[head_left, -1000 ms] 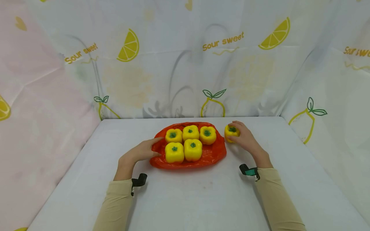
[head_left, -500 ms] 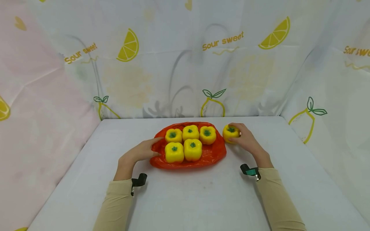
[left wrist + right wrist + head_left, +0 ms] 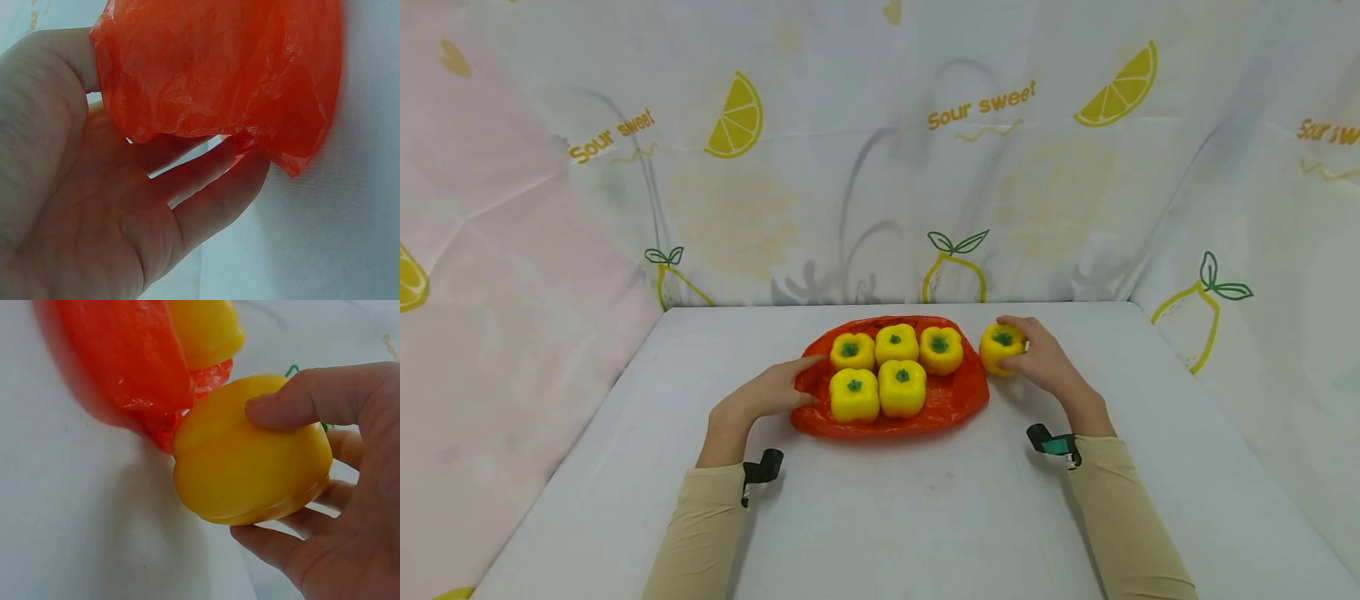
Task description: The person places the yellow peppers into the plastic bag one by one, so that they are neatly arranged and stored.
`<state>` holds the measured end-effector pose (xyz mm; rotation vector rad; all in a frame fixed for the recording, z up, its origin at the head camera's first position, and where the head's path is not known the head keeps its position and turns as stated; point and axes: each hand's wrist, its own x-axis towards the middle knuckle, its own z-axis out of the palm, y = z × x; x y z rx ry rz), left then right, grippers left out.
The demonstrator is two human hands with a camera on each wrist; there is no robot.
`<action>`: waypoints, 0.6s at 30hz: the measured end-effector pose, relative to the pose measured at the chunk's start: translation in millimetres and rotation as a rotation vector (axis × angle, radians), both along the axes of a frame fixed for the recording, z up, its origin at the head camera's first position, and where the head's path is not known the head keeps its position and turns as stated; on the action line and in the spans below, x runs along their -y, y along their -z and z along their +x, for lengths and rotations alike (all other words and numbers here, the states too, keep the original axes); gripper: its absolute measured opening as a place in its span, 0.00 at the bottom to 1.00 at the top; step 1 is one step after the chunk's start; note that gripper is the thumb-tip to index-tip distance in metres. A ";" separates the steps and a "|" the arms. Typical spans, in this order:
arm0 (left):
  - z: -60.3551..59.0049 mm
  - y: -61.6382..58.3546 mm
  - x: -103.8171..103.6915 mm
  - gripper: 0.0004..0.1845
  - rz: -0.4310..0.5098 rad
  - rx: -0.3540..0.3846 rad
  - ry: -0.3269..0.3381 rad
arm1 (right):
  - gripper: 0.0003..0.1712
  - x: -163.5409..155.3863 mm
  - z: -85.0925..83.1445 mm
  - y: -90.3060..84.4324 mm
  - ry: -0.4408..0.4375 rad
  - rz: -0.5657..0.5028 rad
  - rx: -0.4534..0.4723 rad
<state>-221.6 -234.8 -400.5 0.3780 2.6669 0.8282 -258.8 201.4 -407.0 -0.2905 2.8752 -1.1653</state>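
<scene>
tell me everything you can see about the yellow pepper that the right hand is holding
The yellow pepper is squat and lobed with a green stem on top, smooth and glossy like plastic. It sits upright just off the right edge of the orange plastic bag, lifted slightly above the white table in the right wrist view. The right hand grips it, thumb across the top, fingers underneath.

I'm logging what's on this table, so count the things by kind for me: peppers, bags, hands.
Yellow peppers: 6, five on the red bag and one off it in the right hand
Red bags: 1, its edge held by the left hand
Hands: 2
Total: 9
</scene>
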 end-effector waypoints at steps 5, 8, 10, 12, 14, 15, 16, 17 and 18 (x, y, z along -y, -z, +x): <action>0.1 0.0 -0.1 0.38 0.001 -0.001 -0.001 | 0.41 0.8 2.3 -9.4 -0.006 0.003 -0.045; 0.2 0.1 0.1 0.38 -0.003 -0.002 -0.003 | 0.41 2.7 5.6 -16.9 -0.006 -0.001 -0.056; 0.4 0.1 0.2 0.38 -0.004 -0.002 -0.004 | 0.40 4.2 8.0 -22.3 -0.010 -0.003 -0.060; 0.4 -0.2 0.3 0.38 -0.005 -0.002 -0.004 | 0.40 6.3 10.8 -27.8 -0.016 -0.006 -0.059; 0.7 -0.6 0.4 0.38 -0.003 -0.003 -0.003 | 0.40 8.5 13.5 -33.0 -0.027 -0.011 -0.057; 0.9 -0.7 0.3 0.38 -0.002 -0.003 -0.002 | 0.39 10.1 15.1 -35.7 -0.034 -0.017 -0.055; 1.0 -0.9 0.1 0.38 -0.001 -0.004 -0.001 | 0.39 11.5 16.8 -37.8 -0.042 -0.022 -0.053; 1.0 -0.9 0.0 0.38 -0.001 -0.004 0.000 | 0.39 13.0 18.4 -39.9 -0.050 -0.029 -0.051; 1.1 -0.8 -0.2 0.38 -0.002 -0.005 0.002 | 0.40 14.6 20.0 -41.7 -0.061 -0.036 -0.050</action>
